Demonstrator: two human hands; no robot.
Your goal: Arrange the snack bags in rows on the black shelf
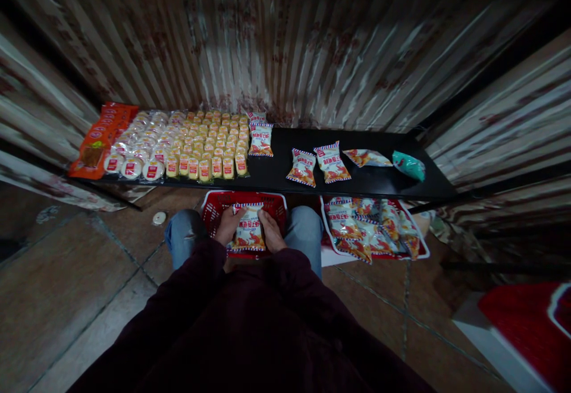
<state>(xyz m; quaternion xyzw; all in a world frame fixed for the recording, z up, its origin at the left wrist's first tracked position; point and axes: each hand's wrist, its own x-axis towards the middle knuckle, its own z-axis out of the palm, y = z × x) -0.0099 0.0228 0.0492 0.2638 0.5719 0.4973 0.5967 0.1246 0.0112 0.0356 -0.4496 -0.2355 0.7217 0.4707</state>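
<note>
Between both hands I hold a white-and-orange snack bag (248, 229) with blue striped edges. My left hand (228, 225) grips its left side, and my right hand (271, 230) grips its right side with the thumb on the front. Under the bag, between my knees, is a red plastic basket (282, 201); the bag and my hands hide most of its inside. Matching snack bags lie on the black shelf (281, 143) ahead: one bag (261, 140) beside the yellow cakes, and a pair (332, 162) farther right.
Wrapped yellow cakes (209, 143), round white packs (143, 143) and orange packets (100, 137) fill the shelf's left. A green packet (408, 166) lies at its right. Another red basket (424, 251) holds several snack bags. One round white pack (159, 218) is on the floor.
</note>
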